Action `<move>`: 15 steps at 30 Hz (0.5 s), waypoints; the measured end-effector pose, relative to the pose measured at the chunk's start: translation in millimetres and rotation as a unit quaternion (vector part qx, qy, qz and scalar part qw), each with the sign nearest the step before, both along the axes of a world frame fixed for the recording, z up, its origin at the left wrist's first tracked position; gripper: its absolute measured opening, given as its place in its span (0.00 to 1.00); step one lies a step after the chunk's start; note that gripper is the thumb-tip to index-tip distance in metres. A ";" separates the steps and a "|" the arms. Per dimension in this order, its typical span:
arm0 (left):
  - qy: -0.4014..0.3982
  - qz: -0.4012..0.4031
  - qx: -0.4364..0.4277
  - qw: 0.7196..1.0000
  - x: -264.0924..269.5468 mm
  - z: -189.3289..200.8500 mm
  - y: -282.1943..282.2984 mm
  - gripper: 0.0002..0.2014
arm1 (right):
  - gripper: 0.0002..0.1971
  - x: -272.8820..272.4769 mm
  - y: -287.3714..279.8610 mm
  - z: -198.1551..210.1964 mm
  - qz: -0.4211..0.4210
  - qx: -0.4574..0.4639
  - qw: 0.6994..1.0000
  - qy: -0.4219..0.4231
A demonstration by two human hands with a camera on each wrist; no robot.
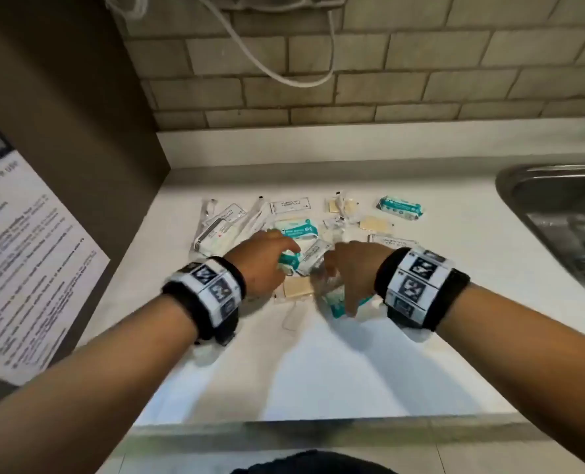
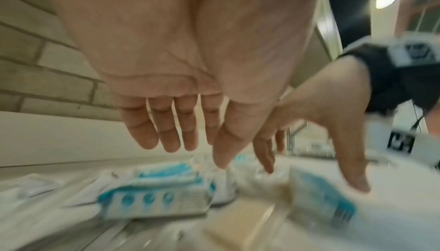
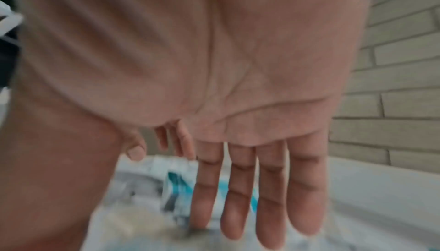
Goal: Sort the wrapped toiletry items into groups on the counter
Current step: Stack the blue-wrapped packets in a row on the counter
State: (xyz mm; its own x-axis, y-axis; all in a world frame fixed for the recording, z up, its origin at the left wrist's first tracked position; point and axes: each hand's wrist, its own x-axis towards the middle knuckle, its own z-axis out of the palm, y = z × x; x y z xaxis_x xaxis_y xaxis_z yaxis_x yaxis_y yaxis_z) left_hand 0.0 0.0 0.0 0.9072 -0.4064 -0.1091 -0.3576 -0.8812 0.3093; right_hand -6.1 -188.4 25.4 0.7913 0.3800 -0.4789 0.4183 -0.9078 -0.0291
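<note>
My left hand (image 1: 262, 260) and right hand (image 1: 356, 268) spread loose, gripping nothing, over the wrapped packets (image 1: 296, 230), bare counter (image 1: 318, 371) toward me, sink (image 1: 558, 213) rightward.

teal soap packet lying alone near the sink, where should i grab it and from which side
Grip the teal soap packet across its short width at the middle, coming straight down from above. It lies flat on the counter, clear of the other packets, so both long edges look open for fingers and thumb.
</note>
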 end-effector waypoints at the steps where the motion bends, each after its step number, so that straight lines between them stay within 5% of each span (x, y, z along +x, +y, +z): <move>1: 0.015 -0.002 0.037 0.999 3.4 -2.4 -3.9 0.28 | 0.36 -0.3 -0.5 -2.2 -0.014 -0.015 1.000 0.017; 4: 0.005 -0.017 0.113 0.993 11.0 -14.5 -8.3 0.33 | 0.29 -2.5 -3.1 -11.2 -0.025 -0.015 0.999 0.033; 9: -0.038 -0.014 0.129 0.991 33.3 -18.9 -9.5 0.24 | 0.25 8.0 -6.6 -4.4 -0.029 0.030 0.999 0.028; 15: 0.007 0.051 -0.055 0.997 67.5 -12.6 -20.6 0.18 | 0.34 35.1 -20.7 14.4 -0.097 0.160 0.982 0.026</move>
State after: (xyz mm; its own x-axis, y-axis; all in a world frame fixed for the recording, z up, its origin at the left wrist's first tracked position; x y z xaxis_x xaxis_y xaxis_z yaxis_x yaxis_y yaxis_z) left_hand 67.5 -20.6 -12.6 0.9433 -0.3216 -0.0822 -0.2620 -0.8734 0.4106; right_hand 29.0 -209.1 39.8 0.8416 0.3623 -0.4007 0.2292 -0.9112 -0.3424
